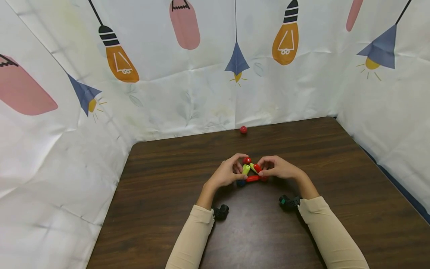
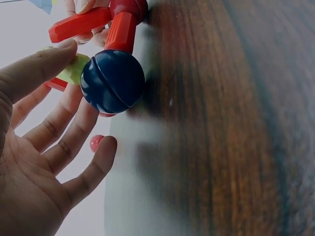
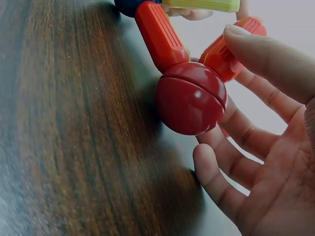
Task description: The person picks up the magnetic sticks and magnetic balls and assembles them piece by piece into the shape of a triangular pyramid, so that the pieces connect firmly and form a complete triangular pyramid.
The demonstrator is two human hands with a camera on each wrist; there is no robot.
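Observation:
Magnetic rods and balls form a small figure between the two hands. My left hand point(image 1: 226, 172) pinches an upright yellow-green rod point(image 1: 246, 170) above a dark blue ball point(image 2: 113, 81). A red rod point(image 1: 257, 168) is pinched by the thumb and fingers of my right hand point(image 1: 279, 168), its lower end at a dark red ball point(image 3: 191, 98). Another red rod point(image 3: 161, 37) lies along the near side, joining the blue and dark red balls. At the back is a red ball point(image 1: 247, 160), by the left fingertips. A second yellow-green rod point(image 1: 253, 167) is partly hidden.
Apart from the figure, a loose red ball point(image 1: 243, 129) sits near the far edge of the dark wooden table point(image 1: 161, 194). White printed cloth point(image 1: 208, 93) hangs behind the table and along its sides. Wrist cameras point(image 1: 221, 212) are strapped to both forearms.

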